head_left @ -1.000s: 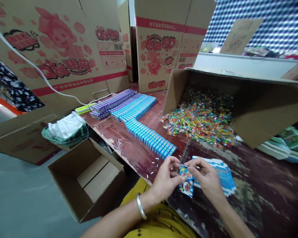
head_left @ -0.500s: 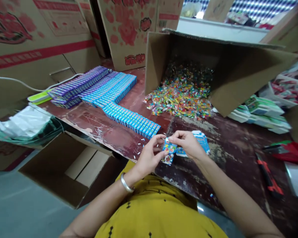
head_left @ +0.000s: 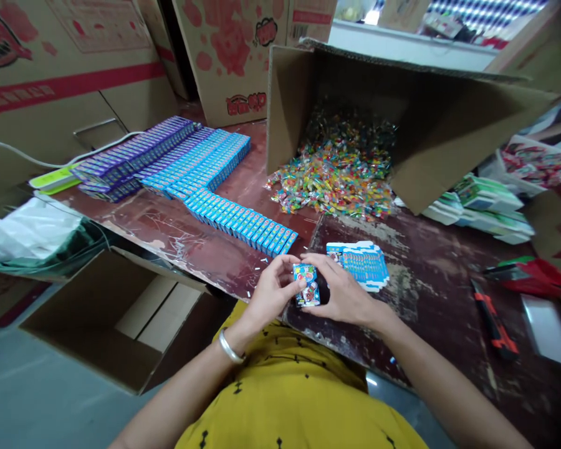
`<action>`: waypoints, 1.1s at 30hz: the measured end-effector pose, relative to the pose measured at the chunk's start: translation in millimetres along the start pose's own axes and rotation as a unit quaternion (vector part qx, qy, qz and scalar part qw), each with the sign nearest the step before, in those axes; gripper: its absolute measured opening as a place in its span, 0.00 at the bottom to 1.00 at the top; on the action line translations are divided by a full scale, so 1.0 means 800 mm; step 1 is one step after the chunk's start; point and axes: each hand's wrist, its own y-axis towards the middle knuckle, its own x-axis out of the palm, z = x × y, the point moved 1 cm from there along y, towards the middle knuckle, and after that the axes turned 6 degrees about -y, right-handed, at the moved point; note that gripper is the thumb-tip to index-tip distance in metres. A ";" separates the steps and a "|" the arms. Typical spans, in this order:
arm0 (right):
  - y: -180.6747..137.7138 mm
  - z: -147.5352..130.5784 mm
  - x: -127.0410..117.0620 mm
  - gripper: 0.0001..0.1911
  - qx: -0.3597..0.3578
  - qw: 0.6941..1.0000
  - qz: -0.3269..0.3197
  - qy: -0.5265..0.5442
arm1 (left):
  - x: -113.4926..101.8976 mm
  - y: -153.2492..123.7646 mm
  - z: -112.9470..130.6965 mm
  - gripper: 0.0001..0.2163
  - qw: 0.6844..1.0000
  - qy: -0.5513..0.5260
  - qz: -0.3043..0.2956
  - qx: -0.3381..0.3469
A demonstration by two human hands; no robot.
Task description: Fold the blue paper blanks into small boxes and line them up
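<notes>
A small blue printed carton (head_left: pixel 306 285) is held between both my hands at the near edge of the dark table (head_left: pixel 430 293). My left hand (head_left: pixel 270 293) pinches its left side, a silver bangle on the wrist. My right hand (head_left: pixel 339 290) wraps its right side, fingers curled. Just beyond them lies a fanned stack of flat blue cartons (head_left: pixel 362 263). A row of finished blue boxes (head_left: pixel 240 221) runs diagonally to the left.
A tipped cardboard box (head_left: pixel 402 112) spills several wrapped candies (head_left: pixel 336 178). Purple boxes (head_left: pixel 131 156) sit far left. An open empty carton (head_left: pixel 121 318) stands on the floor. A red-black knife (head_left: pixel 493 321) and green cartons (head_left: pixel 489 202) lie to the right.
Both hands have drawn the small carton closer to the table edge and closed round it. The view has tilted down and to the right.
</notes>
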 end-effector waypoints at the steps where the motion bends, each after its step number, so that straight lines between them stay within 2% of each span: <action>1: -0.001 -0.001 0.001 0.44 -0.001 1.000 -0.017 0.004 | -0.004 -0.001 -0.003 0.19 1.000 0.022 -0.014 -0.013; 5: -0.003 0.002 -0.006 0.50 -0.014 0.990 -0.127 0.062 | -0.018 -0.006 -0.013 0.21 0.990 0.049 -0.075 -0.113; 7: -0.001 0.015 -0.016 0.54 -0.003 0.983 -0.150 0.102 | -0.019 -0.011 -0.015 0.24 0.986 0.027 -0.081 -0.141; 9: 0.004 0.037 -0.030 0.45 0.066 0.987 -0.087 0.118 | -0.017 -0.014 -0.016 0.26 0.985 0.010 -0.075 -0.158; 12: 0.016 0.066 -0.047 0.19 0.180 0.979 0.046 0.088 | -0.014 -0.015 -0.017 0.21 0.983 0.002 -0.064 -0.174; 14: 0.024 0.070 -0.051 0.13 0.184 0.979 0.055 0.073 | -0.013 -0.013 -0.018 0.18 0.986 0.007 -0.056 -0.158; 17: 0.032 0.052 -0.048 0.16 0.115 0.990 -0.024 0.073 | -0.015 -0.008 -0.020 0.19 0.991 0.013 -0.043 -0.124; 20: 0.032 0.027 -0.036 0.33 0.010 0.994 -0.095 0.048 | -0.017 -0.004 -0.020 0.19 0.995 0.019 -0.015 -0.092; 22: 0.029 0.016 -0.027 0.39 -0.032 0.995 -0.096 0.011 | -0.019 -0.002 -0.019 0.19 0.997 0.016 0.006 -0.072; 26: 0.027 0.013 -0.012 0.26 -0.012 0.998 -0.023 -0.060 | -0.022 0.001 -0.018 0.18 0.998 0.006 0.024 -0.050; 28: 0.029 0.016 -0.009 0.23 -0.008 0.998 -0.010 -0.061 | -0.022 0.002 -0.020 0.17 0.998 0.025 0.033 -0.041; 30: 0.031 0.022 -0.007 0.26 -0.001 0.999 -0.029 -0.019 | -0.020 0.001 -0.021 0.16 0.997 0.055 0.049 -0.026; 33: 0.033 0.034 -0.007 0.29 0.051 0.991 -0.056 0.114 | -0.014 -0.003 -0.020 0.15 0.996 0.067 0.063 -0.012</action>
